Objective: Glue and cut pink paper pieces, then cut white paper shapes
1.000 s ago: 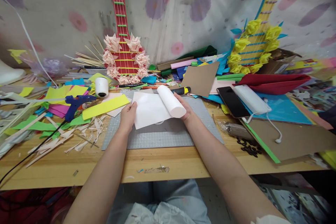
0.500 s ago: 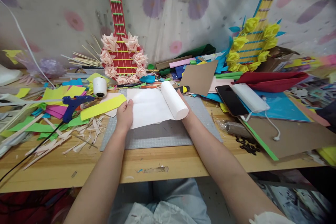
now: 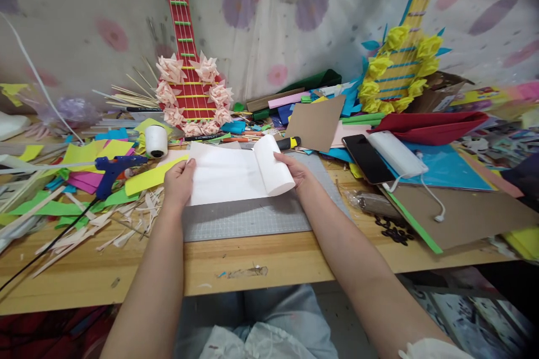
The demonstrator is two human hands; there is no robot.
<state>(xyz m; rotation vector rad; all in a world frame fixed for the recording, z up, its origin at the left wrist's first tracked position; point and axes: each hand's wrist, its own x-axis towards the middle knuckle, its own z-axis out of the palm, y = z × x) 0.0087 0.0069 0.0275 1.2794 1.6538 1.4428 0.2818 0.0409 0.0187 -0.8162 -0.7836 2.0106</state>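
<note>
A sheet of white paper (image 3: 227, 174), curled into a loose roll at its right end, is held up between both hands over the grey cutting mat (image 3: 252, 221). My left hand (image 3: 179, 182) pinches the flat left edge, thumb on top. Around the rolled end my right hand (image 3: 291, 170) is closed, its thumb pressed on the roll and the other fingers mostly hidden. Just behind the paper lies a black and yellow tool handle (image 3: 289, 142). Close to my left hand is a strip of yellow paper (image 3: 147, 178).
Left are a blue glue gun (image 3: 113, 171), a white cylindrical object (image 3: 156, 141) and paper scraps. A red paper guitar (image 3: 189, 78) and a yellow one (image 3: 398, 70) stand at the back. Right lie a phone (image 3: 367, 158), a white power bank (image 3: 398, 153) and brown cardboard (image 3: 458, 216).
My left hand has moved left with the paper's edge, so more of the sheet lies flat. My right thumb now shows on top of the roll, which looks flatter.
</note>
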